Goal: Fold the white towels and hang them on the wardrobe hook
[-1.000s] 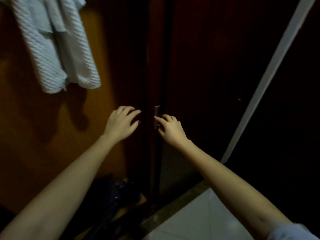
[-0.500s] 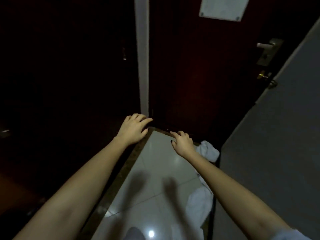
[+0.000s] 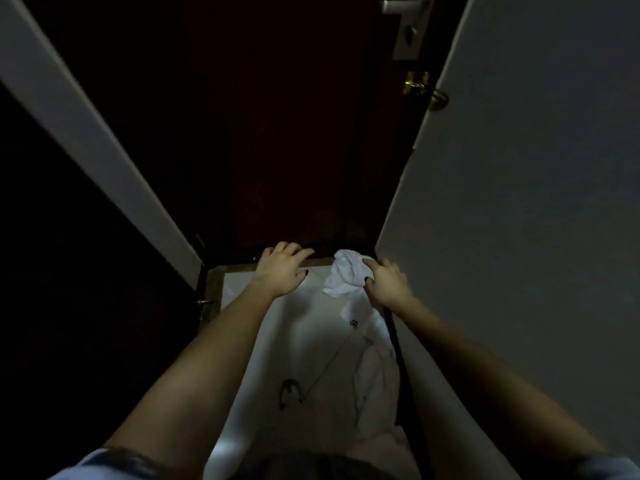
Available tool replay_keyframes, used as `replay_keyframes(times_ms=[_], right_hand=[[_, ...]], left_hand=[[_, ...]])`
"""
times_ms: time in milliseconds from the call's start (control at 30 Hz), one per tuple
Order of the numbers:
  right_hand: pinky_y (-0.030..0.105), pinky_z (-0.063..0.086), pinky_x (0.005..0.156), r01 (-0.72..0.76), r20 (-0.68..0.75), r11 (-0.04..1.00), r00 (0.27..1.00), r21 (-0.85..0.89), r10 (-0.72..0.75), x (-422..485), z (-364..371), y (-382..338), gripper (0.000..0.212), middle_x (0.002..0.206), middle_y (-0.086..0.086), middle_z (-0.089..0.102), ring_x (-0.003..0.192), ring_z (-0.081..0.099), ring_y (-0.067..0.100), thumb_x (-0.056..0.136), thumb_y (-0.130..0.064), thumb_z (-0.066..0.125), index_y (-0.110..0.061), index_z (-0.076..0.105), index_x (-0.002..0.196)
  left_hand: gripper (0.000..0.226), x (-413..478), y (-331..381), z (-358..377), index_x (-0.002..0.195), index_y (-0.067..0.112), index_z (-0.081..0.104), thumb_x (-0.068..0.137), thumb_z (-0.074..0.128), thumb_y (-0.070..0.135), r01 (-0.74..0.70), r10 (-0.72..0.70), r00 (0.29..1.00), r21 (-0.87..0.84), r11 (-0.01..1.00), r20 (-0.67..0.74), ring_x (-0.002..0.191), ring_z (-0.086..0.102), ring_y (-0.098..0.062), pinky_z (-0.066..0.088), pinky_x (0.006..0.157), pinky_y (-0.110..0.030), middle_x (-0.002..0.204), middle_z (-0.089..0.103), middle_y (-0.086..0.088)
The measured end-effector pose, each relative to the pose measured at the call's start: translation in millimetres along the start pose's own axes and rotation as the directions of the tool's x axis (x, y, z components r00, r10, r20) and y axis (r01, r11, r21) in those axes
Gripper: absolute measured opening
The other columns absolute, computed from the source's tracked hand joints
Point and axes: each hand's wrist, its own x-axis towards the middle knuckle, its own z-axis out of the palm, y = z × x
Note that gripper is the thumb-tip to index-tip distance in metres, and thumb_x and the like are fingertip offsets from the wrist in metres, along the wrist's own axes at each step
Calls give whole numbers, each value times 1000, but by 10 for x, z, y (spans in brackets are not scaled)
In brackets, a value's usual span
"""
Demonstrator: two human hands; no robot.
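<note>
A small crumpled white towel [image 3: 343,273] lies on the pale floor tiles at the foot of a dark red door [image 3: 277,133]. My right hand [image 3: 388,282] hovers at the towel's right edge, fingers loosely bent, fingertips at the cloth; I cannot tell whether they touch it. My left hand [image 3: 282,268] floats palm down to the left of the towel, fingers spread, holding nothing. Closer to me, a larger white cloth [image 3: 372,372] lies heaped along the wall. The wardrobe and its hook are out of view.
A thin wire hanger [image 3: 313,379] lies on the floor [image 3: 242,289] by the larger cloth. A grey wall [image 3: 519,202] closes the right side and a white door frame [image 3: 86,140] slants down the left. The door's metal handle [image 3: 403,8] is at the top.
The view swung from the wardrobe, where a white towel hung, round to the door and down to the floor. Both hands came off the wardrobe doors and dropped toward the crumpled towel.
</note>
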Motion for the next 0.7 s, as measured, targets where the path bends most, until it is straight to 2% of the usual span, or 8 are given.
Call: replay_keyframes(times_ms=[167,267,367,500,700], right_hand=[[30,43,97,-141,25,988,990,64,140,571,116,320,42,133,11,55,117,54,26,100,-30,46,-20,46,141],[32,45,93,-194,33,977,981,94,192,958,272,529,38,126,13,60,109,57,27,101,-27,47,-16,51,138],[37,37,99,-227,81,970,972,86,221,1500,526,781,48,138,19,49,120,48,34,102,-24,45,-16,37,148],[42,41,102,-243,94,968,967,56,237,2329,1149,1231,55,140,19,46,124,46,37,99,-29,48,-18,32,150],[43,42,101,-247,100,968,965,44,241,3509,2456,1864,50,136,22,47,122,46,40,101,-20,43,-18,34,150]], left_hand=[[51,902,-2,253,142,32,38,93,48,38,-131,133,989,-34,991,58,125,41,-25,35,98,-42,138,47,0],[49,1385,38,613,143,25,41,95,48,31,-206,215,972,-91,974,93,123,44,-25,36,97,-36,139,49,-4],[50,1935,26,1137,146,23,38,97,47,27,-229,248,962,-158,961,114,123,44,-25,35,97,-34,141,47,-6],[49,2733,-50,2038,145,23,40,97,47,27,-221,232,971,-153,963,56,122,45,-24,40,93,-35,140,48,-6],[53,3809,-317,3571,149,27,28,99,42,32,-243,246,968,-50,969,55,130,37,-23,32,102,-36,146,39,-2]])
